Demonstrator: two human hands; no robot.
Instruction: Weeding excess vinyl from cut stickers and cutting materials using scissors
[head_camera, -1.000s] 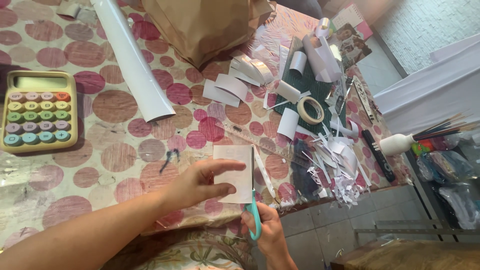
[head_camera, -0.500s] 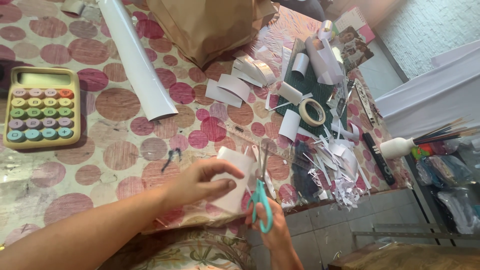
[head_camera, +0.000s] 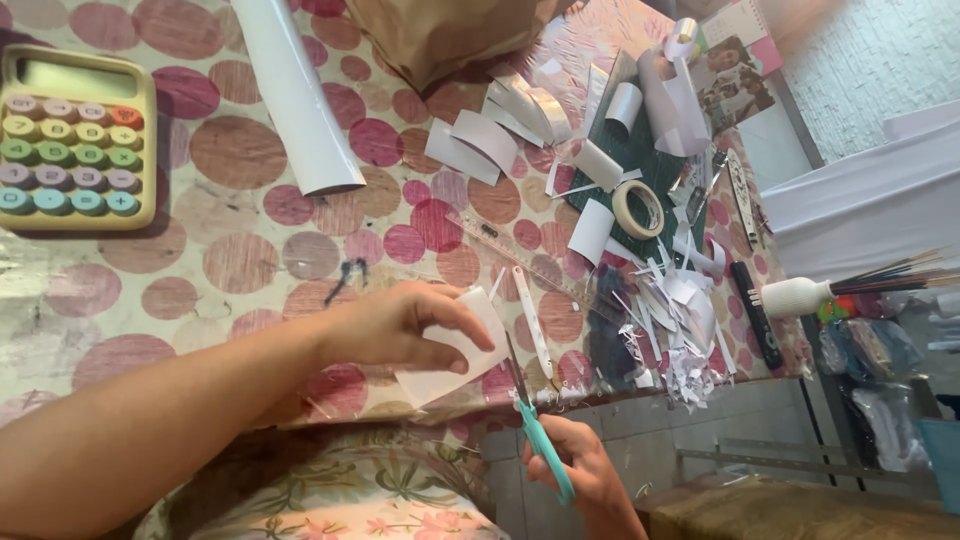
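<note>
home craft table; dotted tablecloth (head_camera: 250, 240), paper scraps (head_camera: 680, 330), tape roll (head_camera: 638, 208), calculator (head_camera: 72, 140)

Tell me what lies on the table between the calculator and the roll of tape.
In the head view, between the calculator and the tape roll lie a rolled white sheet and curled white paper pieces on the dotted tablecloth.

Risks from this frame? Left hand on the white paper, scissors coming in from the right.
1. The left hand pinches the white paper piece with fingertips close to the blades of the teal-handled scissors, so a nick seems possible.
2. The paper is held in the air at the table edge and looks bent, so the cut may wander.
3. White paper scraps pile near the table edge and may slide off.
</note>
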